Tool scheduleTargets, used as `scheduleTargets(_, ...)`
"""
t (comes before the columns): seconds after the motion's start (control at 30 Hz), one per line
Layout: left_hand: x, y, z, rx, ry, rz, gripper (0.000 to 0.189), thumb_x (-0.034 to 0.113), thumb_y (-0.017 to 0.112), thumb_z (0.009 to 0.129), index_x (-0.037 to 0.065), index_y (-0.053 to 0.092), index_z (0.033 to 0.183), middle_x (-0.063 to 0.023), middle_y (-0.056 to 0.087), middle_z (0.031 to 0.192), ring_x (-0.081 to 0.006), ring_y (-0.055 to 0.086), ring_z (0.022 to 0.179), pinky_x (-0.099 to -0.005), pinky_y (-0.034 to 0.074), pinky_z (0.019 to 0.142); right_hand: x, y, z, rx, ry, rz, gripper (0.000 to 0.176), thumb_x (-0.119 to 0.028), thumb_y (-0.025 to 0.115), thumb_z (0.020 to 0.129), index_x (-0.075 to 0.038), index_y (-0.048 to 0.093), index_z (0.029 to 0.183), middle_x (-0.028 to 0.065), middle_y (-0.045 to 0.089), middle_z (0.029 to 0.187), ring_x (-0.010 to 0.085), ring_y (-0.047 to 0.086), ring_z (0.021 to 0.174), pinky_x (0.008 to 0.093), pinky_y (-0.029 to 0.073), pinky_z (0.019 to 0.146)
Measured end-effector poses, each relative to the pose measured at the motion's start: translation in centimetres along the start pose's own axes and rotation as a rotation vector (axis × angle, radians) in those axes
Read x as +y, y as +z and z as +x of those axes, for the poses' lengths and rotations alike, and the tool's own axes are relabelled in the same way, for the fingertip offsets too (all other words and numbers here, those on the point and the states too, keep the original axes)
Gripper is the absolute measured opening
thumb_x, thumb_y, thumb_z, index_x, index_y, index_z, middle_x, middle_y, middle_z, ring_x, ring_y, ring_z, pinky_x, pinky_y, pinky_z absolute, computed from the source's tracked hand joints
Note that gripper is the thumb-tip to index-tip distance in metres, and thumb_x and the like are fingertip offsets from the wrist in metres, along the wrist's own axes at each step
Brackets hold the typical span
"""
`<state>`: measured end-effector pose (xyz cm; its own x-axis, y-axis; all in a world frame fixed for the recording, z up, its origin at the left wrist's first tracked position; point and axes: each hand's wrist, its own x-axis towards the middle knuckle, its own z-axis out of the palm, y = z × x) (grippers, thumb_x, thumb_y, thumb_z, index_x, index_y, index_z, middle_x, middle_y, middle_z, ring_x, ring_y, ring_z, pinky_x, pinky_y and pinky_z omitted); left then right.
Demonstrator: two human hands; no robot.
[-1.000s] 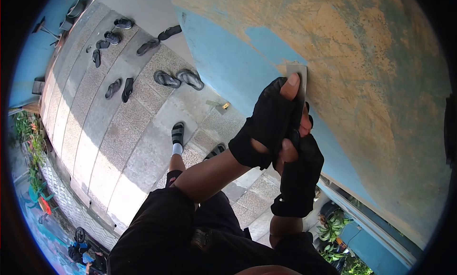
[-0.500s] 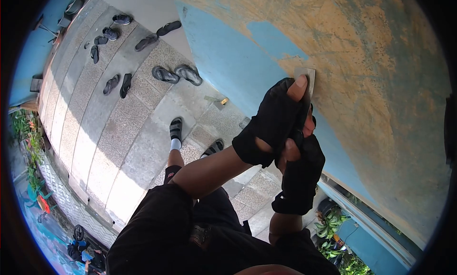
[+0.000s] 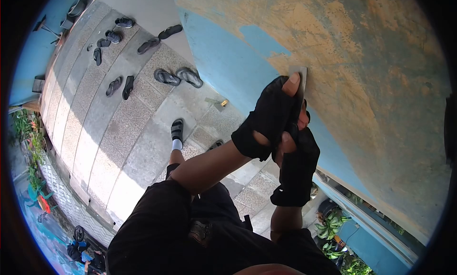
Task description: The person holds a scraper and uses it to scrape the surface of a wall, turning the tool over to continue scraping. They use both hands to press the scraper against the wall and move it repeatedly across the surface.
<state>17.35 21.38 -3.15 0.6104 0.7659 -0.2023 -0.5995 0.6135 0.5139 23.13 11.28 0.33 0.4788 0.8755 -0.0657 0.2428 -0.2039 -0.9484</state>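
A scraper (image 3: 303, 79) with a flat metal blade rests against the wall (image 3: 352, 84), where blue paint is worn to a tan and grey-green surface. My left hand (image 3: 269, 115), in a black fingerless glove, is closed round it with the thumb pressed along the blade. Just below, my right hand (image 3: 300, 163), gloved the same way, grips its handle end. Both hands touch each other, and most of the handle is hidden between them.
Several sandals and shoes (image 3: 166, 77) lie on the paved floor (image 3: 138, 141). A small yellow object (image 3: 224, 103) sits near the wall's foot. Potted plants (image 3: 331, 225) stand at lower right. A low white wall (image 3: 71, 189) runs along the left.
Both hands and the scraper have shifted slightly left along the wall. The grip looks the same.
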Motion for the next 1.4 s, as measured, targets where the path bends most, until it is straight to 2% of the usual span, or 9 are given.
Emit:
scheduleTargets(0.1, -0.2, 0.2, 0.3, -0.007, -0.012, -0.012, 0.054, 0.054, 0.048, 0.098, 0.007, 0.055, 0.072, -0.0057, 0.058, 0.057, -0.0150, 0.058, 0.052, -0.0263, 0.047, 0.052, -0.5, -0.7, 0.0, -0.007, 0.182, 0.137, 0.010, -0.011, 0.066, 0.091, -0.001, 0.065, 0.094, 0.0007, 0.057, 0.069, 0.0072, 0.052, 0.059, 0.0249, 0.042, 0.055)
scheduleTargets(0.17, 0.8, -0.7, 1.4, -0.019, 0.139, -0.003, 0.052, 0.055, 0.048, 0.098, 0.008, 0.055, 0.078, -0.0052, 0.058, 0.057, -0.0155, 0.058, 0.051, -0.0264, 0.046, 0.051, -1.2, 0.0, 1.6, -0.113, 0.013, -0.035, 0.023, -0.006, 0.061, 0.092, 0.001, 0.064, 0.114, -0.0017, 0.062, 0.087, 0.0063, 0.053, 0.077, 0.0232, 0.043, 0.070)
scheduleTargets(0.37, 0.4, 0.2, 0.2, 0.009, 0.012, -0.109, 0.048, 0.053, 0.050, 0.098, 0.009, 0.053, 0.078, -0.0043, 0.054, 0.056, -0.0174, 0.056, 0.052, -0.0302, 0.048, 0.055, -1.5, -0.4, 0.0, -0.036, 0.109, -0.021, 0.022, -0.006, 0.062, 0.092, 0.000, 0.064, 0.112, -0.0007, 0.062, 0.085, 0.0081, 0.053, 0.076, 0.0247, 0.044, 0.070)
scheduleTargets(0.47, 0.6, 0.2, 0.3, -0.037, 0.005, -0.196, 0.048, 0.053, 0.050, 0.098, 0.009, 0.053, 0.082, -0.0048, 0.055, 0.057, -0.0195, 0.059, 0.055, -0.0312, 0.050, 0.056, -2.1, -0.5, 0.5, -0.134, -0.054, -0.154, 0.020, -0.008, 0.062, 0.093, 0.000, 0.064, 0.111, 0.0000, 0.062, 0.084, 0.0073, 0.054, 0.073, 0.0234, 0.043, 0.064)
scheduleTargets(0.77, 0.2, -0.8, 0.5, -0.061, -0.080, -0.027, 0.060, 0.060, 0.050, 0.095, 0.001, 0.061, 0.086, -0.0110, 0.066, 0.076, -0.0233, 0.066, 0.072, -0.0355, 0.055, 0.069, -1.9, -3.6, 1.4, -0.348, 0.352, 0.399, 0.010, -0.017, 0.057, 0.097, -0.009, 0.051, 0.099, -0.0028, 0.046, 0.067, 0.0059, 0.039, 0.046, 0.0218, 0.032, 0.043)
scheduleTargets(0.93, 1.0, -1.5, -0.6, -0.088, -0.158, -0.056, 0.053, 0.056, 0.051, 0.096, 0.005, 0.060, 0.088, -0.0124, 0.067, 0.083, -0.0252, 0.066, 0.081, -0.0400, 0.054, 0.078, -1.6, -3.1, 0.0, -0.597, 0.498, 0.942, 0.037, -0.017, 0.053, 0.098, -0.015, 0.039, 0.132, 0.0004, 0.049, 0.072, 0.0087, 0.044, 0.047, 0.0220, 0.037, 0.042)
scheduleTargets(1.03, 0.9, -1.0, -1.0, -0.098, -0.174, -0.072, 0.051, 0.057, 0.050, 0.096, 0.007, 0.058, 0.089, -0.0102, 0.066, 0.082, -0.0258, 0.065, 0.087, -0.0418, 0.052, 0.084, -1.0, -2.7, -0.1, -0.562, 0.499, 1.034, 0.036, -0.015, 0.053, 0.098, -0.016, 0.039, 0.131, -0.0013, 0.046, 0.071, 0.0077, 0.043, 0.047, 0.0214, 0.036, 0.040)
scheduleTargets(1.23, 1.2, -1.4, 0.0, -0.323, -0.165, -0.280, 0.052, 0.058, 0.047, 0.096, 0.008, 0.059, 0.089, -0.0084, 0.063, 0.080, -0.0302, 0.063, 0.094, -0.0467, 0.049, 0.089, -2.8, -2.7, 0.9, -0.512, 0.449, 0.726, 0.032, -0.011, 0.056, 0.096, -0.014, 0.042, 0.124, -0.0036, 0.040, 0.065, 0.0065, 0.038, 0.042, 0.0215, 0.032, 0.039)
scheduleTargets(1.4, 1.0, -0.3, 1.2, -0.259, -0.118, -0.351, 0.052, 0.059, 0.044, 0.096, 0.010, 0.058, 0.085, -0.0072, 0.058, 0.071, -0.0289, 0.062, 0.088, -0.0483, 0.049, 0.089, -2.8, -3.6, 3.4, -0.501, 0.417, 0.493, 0.022, -0.006, 0.054, 0.095, -0.013, 0.044, 0.113, -0.0047, 0.035, 0.057, 0.0074, 0.035, 0.040, 0.0236, 0.031, 0.039)
